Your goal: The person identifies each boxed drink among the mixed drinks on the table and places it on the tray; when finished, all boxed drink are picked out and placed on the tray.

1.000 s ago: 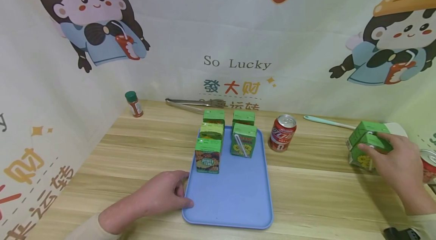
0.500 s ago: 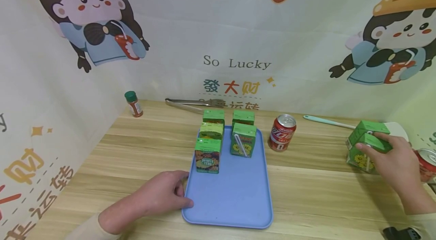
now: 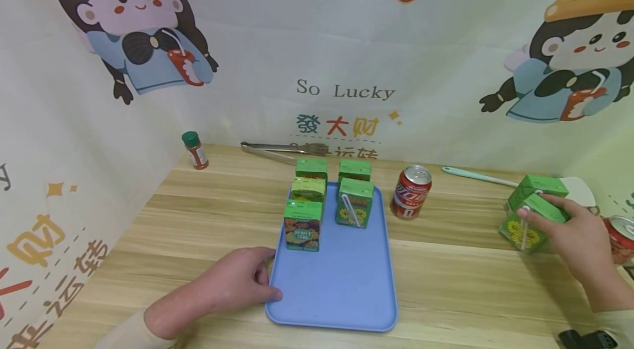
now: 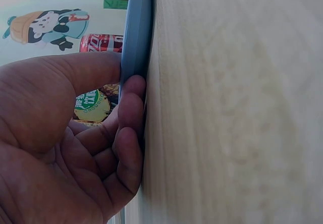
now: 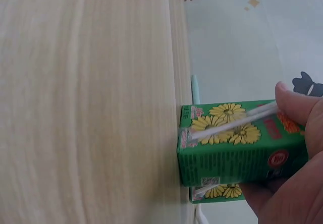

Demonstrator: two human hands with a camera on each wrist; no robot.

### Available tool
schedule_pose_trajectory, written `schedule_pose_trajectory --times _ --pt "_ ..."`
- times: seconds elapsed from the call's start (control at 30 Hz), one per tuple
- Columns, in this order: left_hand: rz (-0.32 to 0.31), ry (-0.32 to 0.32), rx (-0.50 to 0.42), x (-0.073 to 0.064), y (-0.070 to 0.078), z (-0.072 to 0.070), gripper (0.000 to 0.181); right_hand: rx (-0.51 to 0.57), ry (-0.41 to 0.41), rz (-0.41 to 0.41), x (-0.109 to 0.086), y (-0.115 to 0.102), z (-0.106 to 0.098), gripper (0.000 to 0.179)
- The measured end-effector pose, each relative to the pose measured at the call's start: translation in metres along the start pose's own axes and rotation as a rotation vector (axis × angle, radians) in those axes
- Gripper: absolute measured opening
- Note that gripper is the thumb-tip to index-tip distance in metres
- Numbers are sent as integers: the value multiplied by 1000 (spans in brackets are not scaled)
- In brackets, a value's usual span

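My right hand (image 3: 574,233) pinches a green juice box (image 3: 521,234) with yellow flowers and a white straw on its front. In the right wrist view the thumb lies near the top of this juice box (image 5: 237,148); its lower end is at or close to the tabletop. A second green juice box (image 3: 537,185) stands just behind it. My left hand (image 3: 238,280) grips the left rim of a blue tray (image 3: 342,294). In the left wrist view my left thumb and curled fingers (image 4: 130,148) meet at the tray's edge (image 4: 137,32). Several juice boxes (image 3: 303,228) stand in two rows on the tray's far half.
A red soda can (image 3: 412,195) stands right of the tray, and another can (image 3: 620,239) is partly behind my right hand. A pale-green-handled spatula (image 3: 475,175), metal tongs (image 3: 277,149) and a green-capped spice jar (image 3: 195,151) lie or stand along the back, before a printed cloth.
The juice box in my right hand has turned and shifted slightly left and nearer, away from the one behind it. My left hand and the tray stay in place.
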State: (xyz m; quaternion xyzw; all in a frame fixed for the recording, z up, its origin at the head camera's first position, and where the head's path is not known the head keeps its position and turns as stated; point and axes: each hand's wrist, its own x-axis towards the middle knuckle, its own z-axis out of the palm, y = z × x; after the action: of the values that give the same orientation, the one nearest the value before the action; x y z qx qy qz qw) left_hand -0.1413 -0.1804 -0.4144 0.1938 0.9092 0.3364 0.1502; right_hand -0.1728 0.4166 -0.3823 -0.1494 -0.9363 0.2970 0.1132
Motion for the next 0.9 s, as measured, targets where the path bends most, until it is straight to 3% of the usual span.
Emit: schedule_pose_trajectory --times 0.27,0.5,0.63,0.9 --pt "15 12 -3 0 -2 1 87 45 -70 -6 4 8 3 92" --pt "15 12 -2 1 -2 1 88 170 -130 -55 3 21 3 90" --pt "18 10 -2 1 -1 1 89 324 -158 -72 4 27 7 84" --pt "17 11 1 0 0 0 89 741 -250 -122 8 36 14 76"
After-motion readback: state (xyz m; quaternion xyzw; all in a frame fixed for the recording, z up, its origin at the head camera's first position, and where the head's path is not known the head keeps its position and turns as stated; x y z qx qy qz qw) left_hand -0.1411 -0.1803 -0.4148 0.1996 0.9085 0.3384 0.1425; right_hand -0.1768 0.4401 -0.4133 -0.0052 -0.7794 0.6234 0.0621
